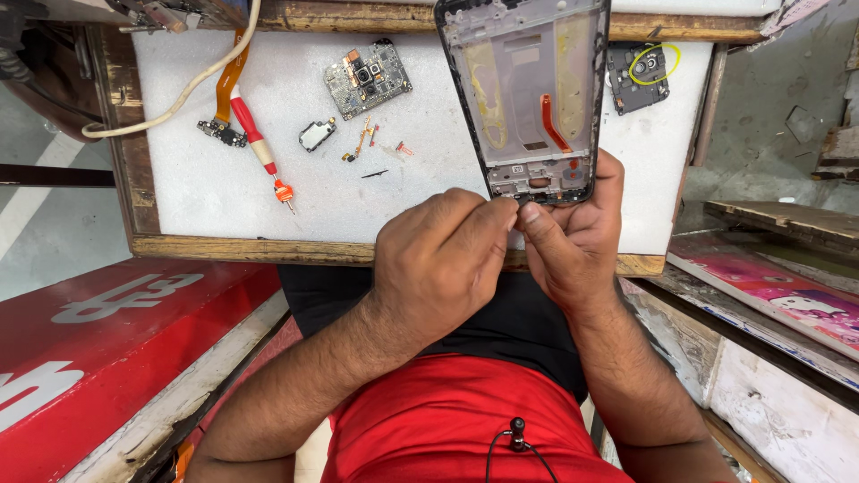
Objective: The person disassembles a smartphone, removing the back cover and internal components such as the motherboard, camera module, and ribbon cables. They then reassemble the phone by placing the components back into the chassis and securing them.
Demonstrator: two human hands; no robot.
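Right hand (573,241) holds phone frame (528,94) upright by its bottom edge, above the white surface (224,188). Left hand (443,259) fingertips pinch at that edge; what they grasp can't be told. Looks like part removal; calls for fine pulling. Screwdriver (255,143) and circuit board (367,79) lie apart.

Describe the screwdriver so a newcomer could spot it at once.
Start at the white foam mat on the wooden tray. On its left part lies the screwdriver, beside an orange flex cable. It alone has a red-and-white handle with an orange tip end.
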